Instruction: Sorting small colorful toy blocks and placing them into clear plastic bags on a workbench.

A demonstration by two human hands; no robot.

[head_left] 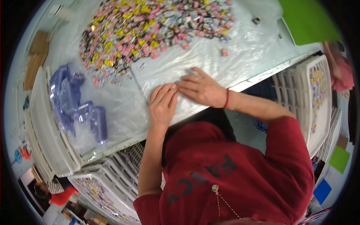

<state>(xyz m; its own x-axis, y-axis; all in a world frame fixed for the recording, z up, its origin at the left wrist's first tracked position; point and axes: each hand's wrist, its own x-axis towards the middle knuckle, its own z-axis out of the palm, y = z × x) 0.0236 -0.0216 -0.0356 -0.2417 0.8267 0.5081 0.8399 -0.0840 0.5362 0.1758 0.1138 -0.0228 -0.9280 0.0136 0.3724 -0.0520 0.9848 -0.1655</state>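
Note:
My left hand [162, 104] rests on the plastic-covered table [198, 62] near its front edge, its fingers drawn close together. From the right, my right hand [200, 88], with a red cord at the wrist, meets its fingertips. A small pale bit shows where the fingertips touch, too small and blurred to name. Beyond my hands spreads a large pile of small pink, yellow, black and white pieces [131, 37]. One pink piece [224, 52] lies apart from the pile, and a pale one [141, 66] sits nearer my left hand.
Translucent blue-violet plastic trays [99, 123] lie on the left of the table. White crates [56, 138] stand beyond the left edge; another crate [318, 97] with small pieces stands right. A green sheet [307, 20] lies far right, near another person's sleeve [339, 71].

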